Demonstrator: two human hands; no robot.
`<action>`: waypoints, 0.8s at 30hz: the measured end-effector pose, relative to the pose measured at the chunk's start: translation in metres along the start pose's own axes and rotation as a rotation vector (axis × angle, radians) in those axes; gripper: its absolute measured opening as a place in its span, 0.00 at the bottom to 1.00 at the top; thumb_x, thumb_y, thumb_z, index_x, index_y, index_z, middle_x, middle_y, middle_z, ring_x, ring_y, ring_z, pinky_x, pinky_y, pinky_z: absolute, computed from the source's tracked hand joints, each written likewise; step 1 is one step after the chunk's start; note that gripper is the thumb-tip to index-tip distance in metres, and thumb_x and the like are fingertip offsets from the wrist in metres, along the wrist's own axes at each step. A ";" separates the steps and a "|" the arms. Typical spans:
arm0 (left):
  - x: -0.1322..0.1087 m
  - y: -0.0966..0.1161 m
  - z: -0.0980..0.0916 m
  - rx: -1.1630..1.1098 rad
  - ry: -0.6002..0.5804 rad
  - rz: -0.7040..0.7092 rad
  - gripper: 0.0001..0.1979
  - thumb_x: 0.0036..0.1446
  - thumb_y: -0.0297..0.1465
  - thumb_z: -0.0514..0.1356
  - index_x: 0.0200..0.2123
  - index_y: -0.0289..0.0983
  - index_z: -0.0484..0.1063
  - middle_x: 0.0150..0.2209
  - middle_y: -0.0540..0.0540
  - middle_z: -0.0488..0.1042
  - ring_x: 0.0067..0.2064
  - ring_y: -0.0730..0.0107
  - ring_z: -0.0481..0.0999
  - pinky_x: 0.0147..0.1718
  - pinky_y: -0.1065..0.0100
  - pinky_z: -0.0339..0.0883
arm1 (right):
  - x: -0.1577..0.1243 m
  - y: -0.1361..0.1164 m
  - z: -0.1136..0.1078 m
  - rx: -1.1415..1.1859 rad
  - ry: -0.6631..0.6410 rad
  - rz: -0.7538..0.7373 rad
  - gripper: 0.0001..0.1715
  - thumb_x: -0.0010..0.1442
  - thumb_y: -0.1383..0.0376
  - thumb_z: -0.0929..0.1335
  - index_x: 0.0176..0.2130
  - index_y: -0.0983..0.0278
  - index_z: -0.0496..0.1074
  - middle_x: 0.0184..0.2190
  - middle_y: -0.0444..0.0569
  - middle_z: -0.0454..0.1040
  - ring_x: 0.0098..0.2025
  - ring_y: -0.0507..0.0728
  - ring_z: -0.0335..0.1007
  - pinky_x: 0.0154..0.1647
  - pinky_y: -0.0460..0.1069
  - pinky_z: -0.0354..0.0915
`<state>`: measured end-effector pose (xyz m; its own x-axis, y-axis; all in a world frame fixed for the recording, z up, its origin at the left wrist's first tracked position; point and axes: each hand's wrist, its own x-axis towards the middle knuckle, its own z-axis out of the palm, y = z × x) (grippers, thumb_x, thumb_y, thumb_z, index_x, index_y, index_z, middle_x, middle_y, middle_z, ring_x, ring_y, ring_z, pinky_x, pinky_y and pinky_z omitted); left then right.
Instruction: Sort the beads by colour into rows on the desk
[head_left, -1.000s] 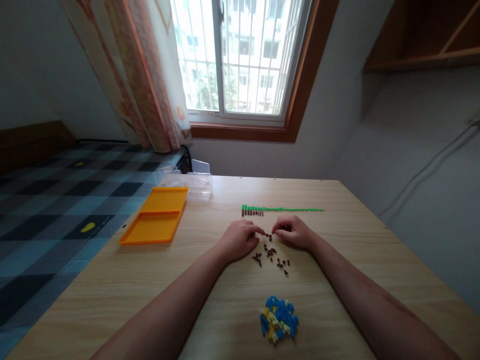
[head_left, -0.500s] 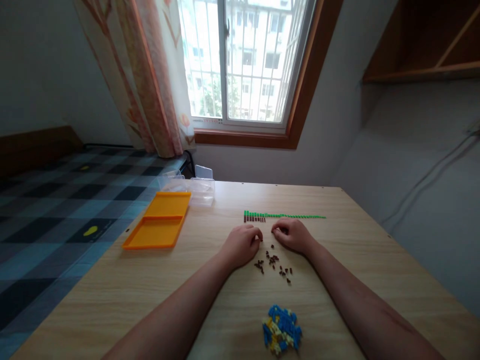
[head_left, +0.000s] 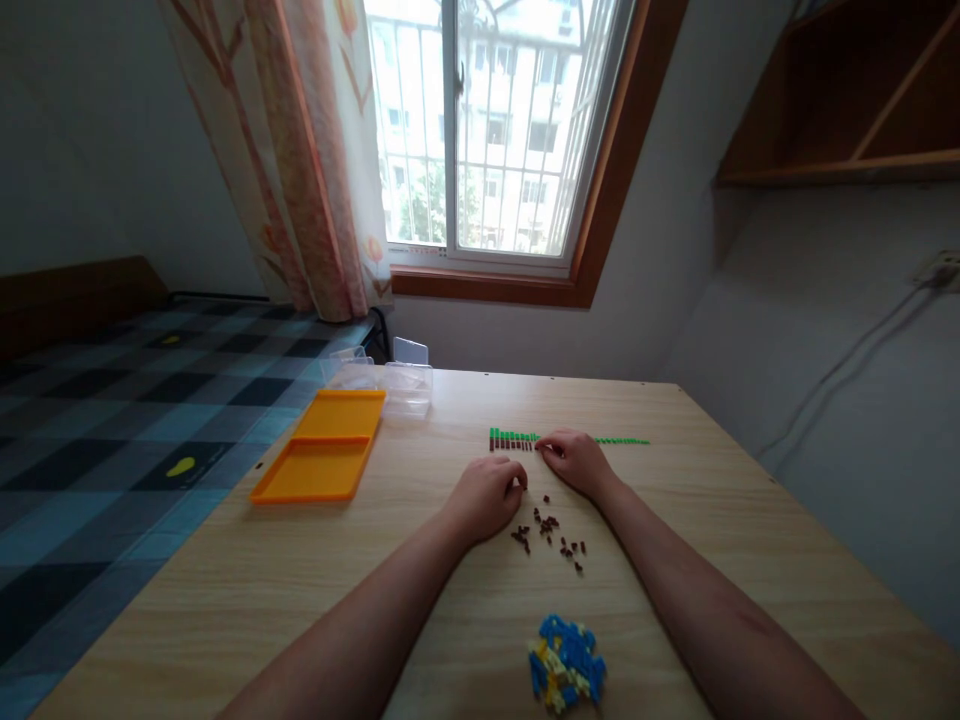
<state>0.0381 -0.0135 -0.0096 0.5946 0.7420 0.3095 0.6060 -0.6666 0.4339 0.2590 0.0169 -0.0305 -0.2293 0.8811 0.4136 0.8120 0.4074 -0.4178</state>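
Observation:
My right hand [head_left: 576, 462] is closed in a pinch on a small brown block [head_left: 537, 447], at the right end of a short row of brown blocks [head_left: 510, 445]. Just behind that row runs a longer line of green blocks [head_left: 622, 441], partly covered by my right hand. My left hand [head_left: 486, 497] rests on the table with curled fingers, and a tiny dark brown bit shows at its fingertips. Loose brown blocks [head_left: 549, 524] lie scattered in front of both hands.
A pile of blue and yellow pieces [head_left: 568, 662] sits near the table's front. To the left lies an open orange case [head_left: 311, 470], with clear plastic boxes [head_left: 409, 390] behind it. A bed with a checked cover [head_left: 150, 420] stands left of the table [head_left: 712, 520].
My right hand has moved left and slightly away from me, bringing its fingertips to the end of the brown row. My left hand stays about where it was.

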 end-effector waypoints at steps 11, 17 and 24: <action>0.000 -0.002 0.001 -0.016 -0.003 0.004 0.08 0.55 0.24 0.57 0.33 0.40 0.75 0.33 0.48 0.75 0.37 0.64 0.73 0.37 0.66 0.63 | 0.000 0.000 -0.003 0.016 -0.024 0.007 0.13 0.59 0.67 0.67 0.38 0.58 0.82 0.33 0.48 0.80 0.34 0.55 0.73 0.37 0.48 0.65; 0.000 -0.001 0.001 -0.012 -0.001 0.002 0.07 0.54 0.24 0.58 0.33 0.39 0.75 0.33 0.48 0.75 0.36 0.65 0.72 0.37 0.66 0.63 | 0.000 0.001 -0.003 0.008 -0.040 0.023 0.13 0.61 0.67 0.67 0.41 0.57 0.82 0.35 0.48 0.81 0.37 0.56 0.75 0.39 0.48 0.65; 0.000 -0.001 0.000 -0.008 -0.006 0.003 0.07 0.54 0.24 0.58 0.33 0.40 0.75 0.33 0.48 0.75 0.37 0.64 0.73 0.38 0.66 0.63 | 0.000 0.000 -0.003 0.008 -0.035 0.017 0.13 0.61 0.67 0.67 0.41 0.56 0.82 0.37 0.47 0.81 0.39 0.57 0.76 0.41 0.49 0.67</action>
<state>0.0375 -0.0130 -0.0105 0.5997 0.7396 0.3055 0.5998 -0.6682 0.4402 0.2608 0.0158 -0.0283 -0.2343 0.8956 0.3783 0.8117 0.3943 -0.4309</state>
